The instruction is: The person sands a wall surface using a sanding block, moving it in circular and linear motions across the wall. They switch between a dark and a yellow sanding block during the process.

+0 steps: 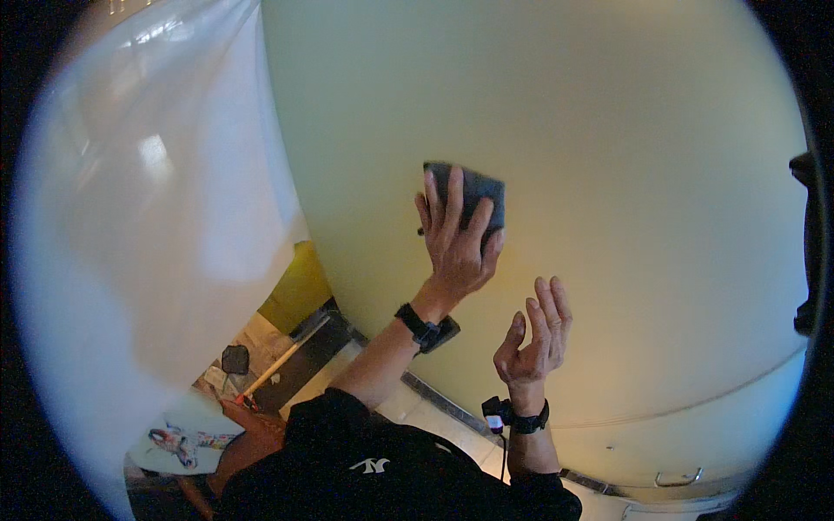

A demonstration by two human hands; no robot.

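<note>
Flat against the pale, smooth wall [643,174] in front of me, my left hand [460,239] presses a dark grey sanding sponge [486,193]. Its fingers are spread over the back of the sponge, whose top and right corners stick out past them. Lower and to the right, my right hand [537,339] is raised by the wall with its fingers stretched out and nothing in it. Whether its fingertips touch the wall I cannot tell. Dark straps with small devices sit on both wrists.
Translucent plastic sheeting [156,200] hangs along the left. Below it, another person's arm [252,434] is beside a wooden-handled tool [282,360]. A yellow panel [300,286] stands behind. A metal handle [679,478] is low at the right, and a dark object [808,243] is at the right edge.
</note>
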